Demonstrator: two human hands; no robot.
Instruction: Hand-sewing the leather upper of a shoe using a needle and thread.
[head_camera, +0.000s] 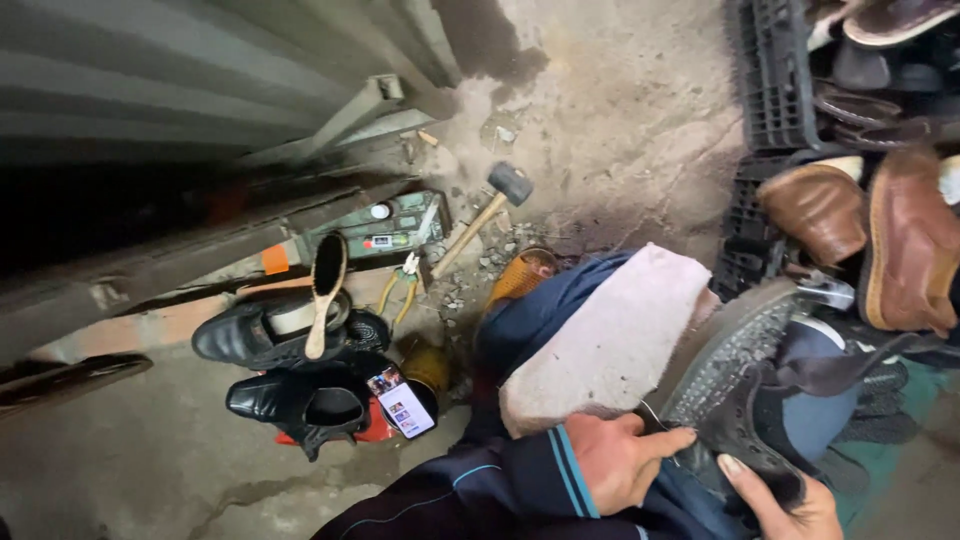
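On my lap lies a pale cloth pad (610, 335) with a dark grey studded shoe (735, 385) resting against it, sole side up. My left hand (620, 460) grips the shoe's near edge, thumb along the sole. My right hand (785, 505) holds the shoe from below at the bottom right, fingers curled on its upper. A thin thread seems to run between my left hand and the sole.
Two black leather shoes (300, 370) sit on the concrete floor at left, with a wooden brush (325, 290) on top and a lit phone (400, 402) beside them. Pliers (403, 285), a hammer (485, 215) and a yellow tin (520, 277) lie farther back. Brown shoes (870, 230) fill black crates at right.
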